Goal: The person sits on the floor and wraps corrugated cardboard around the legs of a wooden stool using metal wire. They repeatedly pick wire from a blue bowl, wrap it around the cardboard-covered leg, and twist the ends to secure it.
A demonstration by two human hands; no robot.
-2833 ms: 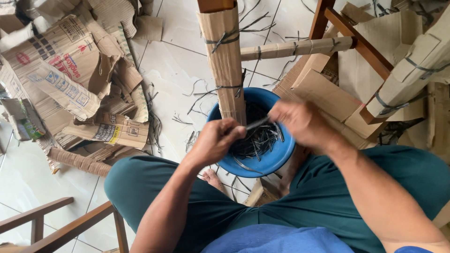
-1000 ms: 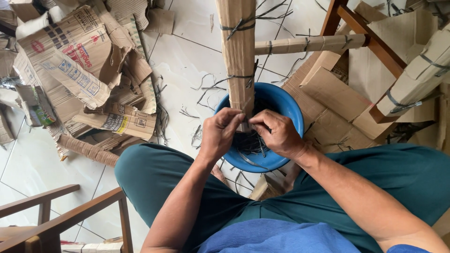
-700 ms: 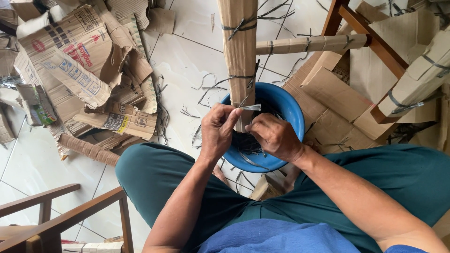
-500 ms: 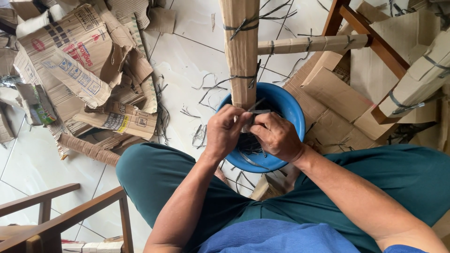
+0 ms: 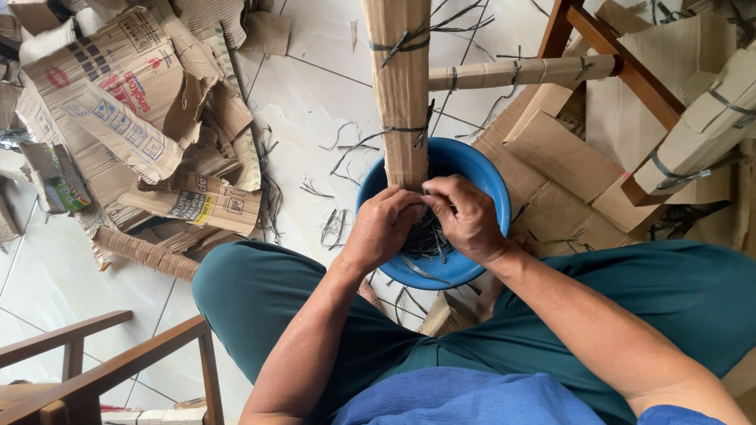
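A wooden leg wrapped in brown cardboard (image 5: 403,86) stands upright in front of me, bound by dark plastic strap ties. Its lower end sits over a blue bowl (image 5: 480,177) holding several loose dark strap pieces (image 5: 429,236). My left hand (image 5: 382,228) and my right hand (image 5: 465,216) meet at the lower end of the wrapped leg, fingers pinched together on a thin dark strap there. The strap itself is mostly hidden by my fingers.
Torn cardboard boxes (image 5: 134,118) lie heaped on the white tile floor at left. A cardboard-wrapped crossbar (image 5: 512,73) and wrapped chair parts (image 5: 701,126) are at right. A bare wooden chair frame (image 5: 102,370) stands at lower left. Strap offcuts litter the floor.
My hands lifted a strap piece from the bowl, brought it against the wrapped leg, then closed together lower down at the leg's end. The view shifted slightly.
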